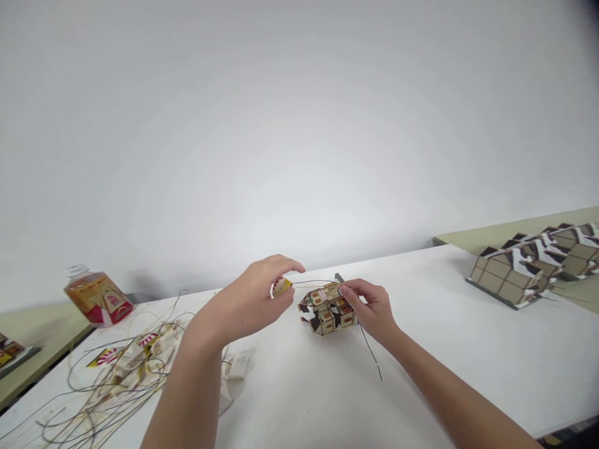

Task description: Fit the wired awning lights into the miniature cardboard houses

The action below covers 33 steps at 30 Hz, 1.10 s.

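Observation:
A small printed cardboard house model point(326, 308) stands on the white table point(440, 349) in the middle. My right hand point(369, 308) grips its right side, fingers closed on it; a thin dark wire point(369, 349) trails from under this hand toward me. My left hand point(255, 299) hovers just left of the house, pinching a small yellow and red piece point(282, 286) between thumb and fingers. A thin wire point(311, 282) runs from that piece over the house top.
A tangle of wires with small white and red-striped parts point(121, 368) lies at the left. A clear bottle with a red-orange label point(96, 295) stands at the far left. Finished cardboard houses point(528, 265) sit at the right on a green surface.

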### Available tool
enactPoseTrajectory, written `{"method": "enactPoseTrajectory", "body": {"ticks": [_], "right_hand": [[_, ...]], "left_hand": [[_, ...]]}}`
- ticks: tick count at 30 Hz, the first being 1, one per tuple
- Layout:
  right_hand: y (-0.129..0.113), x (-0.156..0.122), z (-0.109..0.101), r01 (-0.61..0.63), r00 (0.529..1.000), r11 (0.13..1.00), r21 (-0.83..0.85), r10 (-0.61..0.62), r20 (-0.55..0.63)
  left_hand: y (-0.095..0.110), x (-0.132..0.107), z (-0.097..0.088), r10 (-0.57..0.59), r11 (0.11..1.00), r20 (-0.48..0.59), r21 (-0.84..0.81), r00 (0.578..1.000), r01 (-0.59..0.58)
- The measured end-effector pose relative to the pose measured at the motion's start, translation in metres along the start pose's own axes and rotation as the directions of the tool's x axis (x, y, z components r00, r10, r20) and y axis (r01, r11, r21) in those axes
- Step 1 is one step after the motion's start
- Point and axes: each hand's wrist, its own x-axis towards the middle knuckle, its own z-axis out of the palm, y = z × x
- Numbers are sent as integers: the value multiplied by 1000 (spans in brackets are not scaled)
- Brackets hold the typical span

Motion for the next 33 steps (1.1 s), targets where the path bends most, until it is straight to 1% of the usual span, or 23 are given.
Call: {"method": "enactPoseTrajectory", "body": {"ticks": [3,6,8,12,18,20,24,27,29,31,33], "right_hand": [[0,-1,0,8,1000,1000,-18,-8,-10],[0,-1,0,7,1000,1000,-28,-7,-11],[0,-1,0,5,1000,999,-33,-5,-11],[0,-1,0,19,1000,999,-46,-19,-8],[-4,-3,1,103,994,993,-65,-104,-25],[-5,-4,2,126,991,989,-74,-128,-23],[-6,-6,5,177,984,982,-71,-178,-11],[-6,-8,6,213,977,976,-56,-213,3],[-6,-8,6,228,974,972,-52,-228,10],[-6,-8,6,236,972,970,-60,-236,13],[-5,-8,6,236,972,969,-72,-236,10]], "left_hand": [[0,-2,3,-32,999,112,38,993,28],[2,-2,5,-74,996,171,57,982,66],[3,-1,7,-71,997,207,43,976,63],[2,-1,9,-62,998,263,15,963,60],[-1,-1,13,-154,988,318,34,935,151],[-1,-1,14,-144,989,317,24,937,144],[4,2,18,-53,998,258,-14,965,58],[14,6,25,1,999,226,-47,974,10],[23,10,31,36,997,225,-69,974,-21],[30,15,38,48,998,229,-61,972,-35],[34,18,43,36,999,217,-17,975,-33]]}}
